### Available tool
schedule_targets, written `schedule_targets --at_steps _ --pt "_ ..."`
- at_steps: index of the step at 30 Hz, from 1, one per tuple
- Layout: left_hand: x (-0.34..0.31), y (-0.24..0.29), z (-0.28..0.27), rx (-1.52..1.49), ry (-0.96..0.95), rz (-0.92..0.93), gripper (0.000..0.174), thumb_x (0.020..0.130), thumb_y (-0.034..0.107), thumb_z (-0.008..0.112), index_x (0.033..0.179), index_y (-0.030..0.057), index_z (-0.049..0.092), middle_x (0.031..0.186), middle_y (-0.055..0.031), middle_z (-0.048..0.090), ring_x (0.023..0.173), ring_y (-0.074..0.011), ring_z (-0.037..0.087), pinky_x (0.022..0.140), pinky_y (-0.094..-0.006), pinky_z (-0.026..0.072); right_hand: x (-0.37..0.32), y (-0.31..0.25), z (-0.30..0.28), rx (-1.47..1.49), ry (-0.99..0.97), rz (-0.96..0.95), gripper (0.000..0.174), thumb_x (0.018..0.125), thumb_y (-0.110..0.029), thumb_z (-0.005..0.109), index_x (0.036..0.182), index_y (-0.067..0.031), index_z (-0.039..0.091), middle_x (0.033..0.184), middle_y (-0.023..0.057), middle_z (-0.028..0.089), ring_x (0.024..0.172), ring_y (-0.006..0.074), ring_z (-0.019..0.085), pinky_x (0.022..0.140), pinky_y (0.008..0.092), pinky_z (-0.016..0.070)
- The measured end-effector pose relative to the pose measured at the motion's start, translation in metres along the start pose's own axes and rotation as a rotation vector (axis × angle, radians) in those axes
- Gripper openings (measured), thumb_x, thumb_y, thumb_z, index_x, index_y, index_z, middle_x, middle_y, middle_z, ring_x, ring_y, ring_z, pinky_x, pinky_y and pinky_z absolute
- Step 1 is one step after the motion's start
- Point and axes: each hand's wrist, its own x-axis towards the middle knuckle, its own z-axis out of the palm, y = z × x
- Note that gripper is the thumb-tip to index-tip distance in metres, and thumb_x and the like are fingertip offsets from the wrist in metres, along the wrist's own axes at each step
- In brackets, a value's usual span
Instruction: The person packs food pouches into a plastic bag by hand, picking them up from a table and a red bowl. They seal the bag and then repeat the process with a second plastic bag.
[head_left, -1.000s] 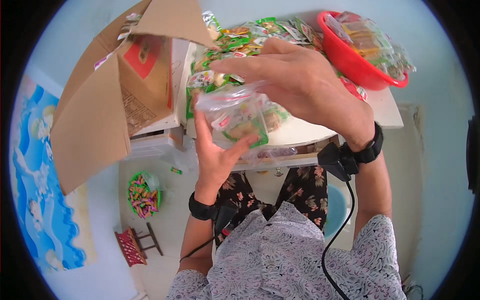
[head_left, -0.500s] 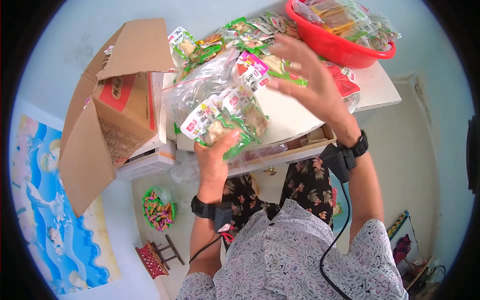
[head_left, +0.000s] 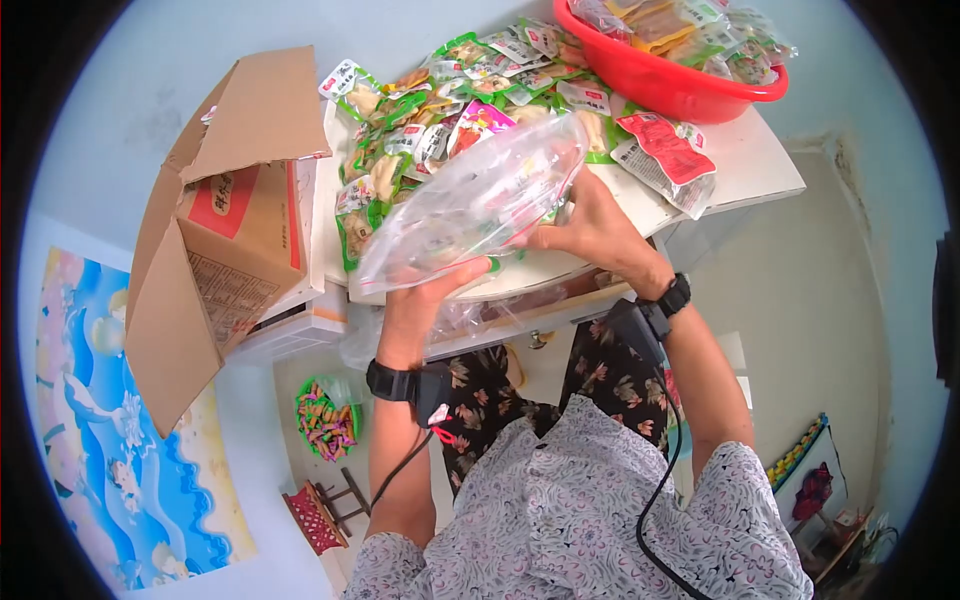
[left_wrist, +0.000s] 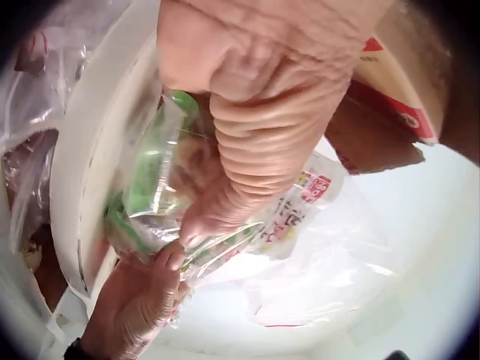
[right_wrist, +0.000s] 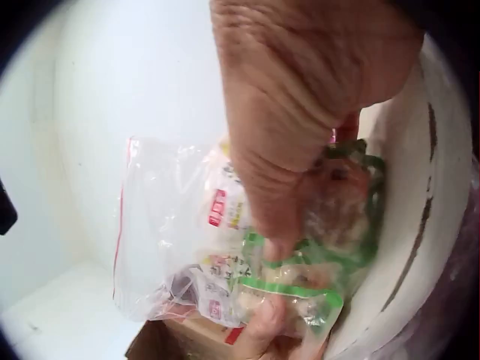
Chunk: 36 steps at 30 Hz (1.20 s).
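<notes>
A clear zip bag [head_left: 480, 205] with several green-edged food packets inside is held between both hands over the table's front edge. My left hand [head_left: 425, 300] grips its lower left side; in the left wrist view that hand [left_wrist: 255, 105] has its thumb pressed on the plastic over a green-edged packet [left_wrist: 154, 169]. My right hand [head_left: 605, 230] holds the bag's right side, and in the right wrist view the hand [right_wrist: 292, 112] pinches it by the packets [right_wrist: 341, 202]. The bag's red zip edge [right_wrist: 121, 225] lies away from the fingers.
Many food packets [head_left: 480, 75] cover the back of the white table [head_left: 750, 175]. A red basin [head_left: 690, 90] of packets stands at the back right, a red packet [head_left: 670, 150] in front of it. An open cardboard box [head_left: 245, 215] is on the left; below the tabletop a drawer [head_left: 560, 310] stands open.
The right hand, raised and free of the bag before, has come down onto its right side. The bag has swung over to lie between both hands.
</notes>
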Motion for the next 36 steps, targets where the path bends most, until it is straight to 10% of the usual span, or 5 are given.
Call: schedule_targets --at_steps 13,24,27,34,36 --pt "0.014 -0.025 -0.027 0.609 -0.024 0.296 0.047 0.078 0.021 0.089 0.12 0.0036 0.075 0.12 -0.0128 0.075 0.106 -0.0258 0.071 0.096 -0.0376 0.0544 0.003 0.011 0.001 0.017 -0.041 0.053 0.086 0.073 -0.02 0.095 0.144 0.0017 0.053 0.135 0.0127 0.067 0.126 0.0186 0.059 0.113 0.0358 0.0432" --pt "0.013 0.053 -0.005 -0.383 -0.018 0.147 0.034 0.091 0.009 0.078 0.124 0.0025 0.074 0.124 -0.0071 0.074 0.109 -0.0144 0.069 0.094 -0.0295 0.0547 0.031 -0.021 -0.018 -0.016 -0.16 -0.082 0.052 0.086 -0.02 0.086 0.132 -0.0047 0.067 0.125 0.0068 0.072 0.114 0.014 0.065 0.103 0.0335 0.0523" --pt "0.017 0.065 -0.015 0.142 0.048 0.341 0.027 0.096 0.012 0.075 0.12 0.0017 0.076 0.112 -0.0039 0.077 0.1 -0.0102 0.067 0.09 -0.0263 0.0529 0.043 -0.038 -0.018 -0.061 -0.087 0.029 0.027 0.094 -0.015 0.077 0.118 -0.0033 0.078 0.108 0.0033 0.077 0.101 0.0101 0.069 0.093 0.0291 0.056" --pt "0.039 0.082 -0.03 -0.144 0.151 0.48 0.022 0.1 0.015 0.071 0.114 -0.0008 0.078 0.102 -0.0029 0.078 0.094 -0.0063 0.066 0.085 -0.0264 0.0515 0.071 -0.072 -0.025 0.002 -0.106 -0.213 0.023 0.1 -0.017 0.071 0.118 -0.0044 0.078 0.105 0.0016 0.078 0.098 0.009 0.068 0.091 0.0276 0.0548" --pt "0.04 0.08 -0.034 -0.083 0.123 0.502 0.025 0.105 0.016 0.065 0.12 -0.0028 0.072 0.113 -0.013 0.076 0.102 -0.0233 0.074 0.091 -0.0374 0.0597 0.07 -0.079 -0.025 -0.014 -0.104 -0.186 0.022 0.102 -0.017 0.07 0.117 -0.0034 0.078 0.105 0.0017 0.077 0.101 0.0092 0.067 0.094 0.0277 0.0534"
